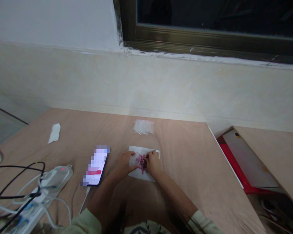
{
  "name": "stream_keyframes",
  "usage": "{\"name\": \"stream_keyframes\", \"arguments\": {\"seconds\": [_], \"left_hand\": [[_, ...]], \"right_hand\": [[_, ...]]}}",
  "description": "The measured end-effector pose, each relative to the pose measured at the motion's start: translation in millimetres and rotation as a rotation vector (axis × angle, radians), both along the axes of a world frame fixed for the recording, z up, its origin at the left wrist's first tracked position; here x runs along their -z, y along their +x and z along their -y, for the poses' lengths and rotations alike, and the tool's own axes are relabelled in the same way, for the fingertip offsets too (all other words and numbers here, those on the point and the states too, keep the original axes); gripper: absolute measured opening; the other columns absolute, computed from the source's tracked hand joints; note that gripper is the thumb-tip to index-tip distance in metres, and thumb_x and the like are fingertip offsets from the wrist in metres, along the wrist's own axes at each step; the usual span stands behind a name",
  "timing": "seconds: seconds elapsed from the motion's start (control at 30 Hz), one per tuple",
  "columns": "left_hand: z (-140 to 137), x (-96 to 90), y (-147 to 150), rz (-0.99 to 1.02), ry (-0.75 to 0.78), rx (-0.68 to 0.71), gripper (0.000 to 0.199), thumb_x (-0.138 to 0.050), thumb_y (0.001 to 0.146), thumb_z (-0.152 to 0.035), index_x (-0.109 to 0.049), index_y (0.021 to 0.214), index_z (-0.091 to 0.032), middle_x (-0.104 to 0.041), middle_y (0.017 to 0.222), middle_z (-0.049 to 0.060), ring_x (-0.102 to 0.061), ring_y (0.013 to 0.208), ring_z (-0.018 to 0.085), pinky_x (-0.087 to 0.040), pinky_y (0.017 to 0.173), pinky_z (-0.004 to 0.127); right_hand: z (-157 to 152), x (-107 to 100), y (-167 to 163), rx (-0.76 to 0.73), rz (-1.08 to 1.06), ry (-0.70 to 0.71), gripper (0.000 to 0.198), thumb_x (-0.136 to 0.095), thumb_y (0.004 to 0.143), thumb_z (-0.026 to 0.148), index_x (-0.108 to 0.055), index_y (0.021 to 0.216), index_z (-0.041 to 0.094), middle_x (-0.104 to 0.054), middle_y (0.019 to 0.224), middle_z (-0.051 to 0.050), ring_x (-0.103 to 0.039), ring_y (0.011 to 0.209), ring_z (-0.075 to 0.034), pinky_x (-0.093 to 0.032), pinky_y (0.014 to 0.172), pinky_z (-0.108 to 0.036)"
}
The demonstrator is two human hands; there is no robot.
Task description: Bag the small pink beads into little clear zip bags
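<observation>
A white sheet of paper lies on the wooden table in front of me. On it is a cluster of small pink and dark beads. My left hand is closed on the edge of a small clear plastic bag, thumb and forefinger at its left side; some pink shows through the plastic. From the other side, my right hand reaches in with curled fingers closed on the beads. Its fingertips partly cover them, so I cannot make out exactly how many it grips.
Several empty clear bags lie farther back. To the left are a lit phone on a charging cable, a white scrap and a power strip with tangled cables. A red-edged box stands beyond the table's right edge.
</observation>
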State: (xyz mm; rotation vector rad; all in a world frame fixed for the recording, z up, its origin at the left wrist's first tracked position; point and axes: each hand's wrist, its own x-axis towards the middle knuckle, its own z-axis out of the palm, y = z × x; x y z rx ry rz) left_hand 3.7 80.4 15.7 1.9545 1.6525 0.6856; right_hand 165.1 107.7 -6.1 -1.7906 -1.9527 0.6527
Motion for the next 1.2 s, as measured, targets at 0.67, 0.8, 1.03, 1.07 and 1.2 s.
{"name": "stream_keyframes", "arguments": {"seconds": [0.67,0.8,1.03,1.07,1.2], "left_hand": [[-0.8,-0.5,-0.7,-0.065,0.016,-0.002,0.045,-0.063,0.059,-0.032,-0.050,0.099,-0.014,-0.058,0.098,0.009,-0.052,0.094,0.023,-0.040,0.083,0.036],[3.9,0.4,-0.7,-0.053,0.013,0.004,0.047,-0.063,0.059,-0.033,-0.050,0.099,-0.013,-0.057,0.099,0.010,-0.052,0.094,0.024,-0.039,0.084,0.037],[3.0,0.0,-1.0,-0.031,0.006,-0.003,0.045,-0.064,0.059,-0.031,-0.050,0.098,-0.015,-0.058,0.098,0.009,-0.051,0.094,0.023,-0.039,0.084,0.038],[1.8,-0.4,-0.7,-0.033,0.002,-0.003,0.045,-0.064,0.059,-0.031,-0.050,0.099,-0.016,-0.058,0.098,0.009,-0.052,0.094,0.023,-0.039,0.084,0.038],[-3.8,-1.9,1.0,-0.035,0.003,-0.007,0.045,-0.064,0.059,-0.031,-0.051,0.099,-0.015,-0.058,0.098,0.010,-0.052,0.094,0.024,-0.040,0.083,0.038]], "right_hand": [[18.7,-5.2,-1.3,0.010,0.050,0.006,0.005,-0.053,0.070,0.017,-0.058,0.070,0.017,-0.055,0.078,-0.009,-0.048,0.077,-0.022,-0.037,0.066,-0.029],[18.7,-6.5,-4.0,-0.014,0.100,0.016,0.008,-0.051,0.071,0.016,-0.059,0.071,0.015,-0.057,0.079,-0.010,-0.047,0.080,-0.022,-0.035,0.067,-0.029],[13.4,-6.2,3.2,0.015,-0.009,0.047,0.014,-0.047,0.073,0.015,-0.060,0.069,0.015,-0.059,0.075,-0.007,-0.048,0.077,-0.019,-0.035,0.069,-0.027],[12.4,-6.1,4.8,0.026,-0.041,0.056,0.014,-0.046,0.074,0.015,-0.060,0.070,0.014,-0.059,0.074,-0.007,-0.048,0.076,-0.018,-0.035,0.069,-0.027],[8.5,-2.2,11.3,0.073,-0.170,0.076,0.015,-0.045,0.074,0.018,-0.058,0.069,0.014,-0.059,0.071,-0.006,-0.050,0.072,-0.016,-0.036,0.066,-0.026]]}}
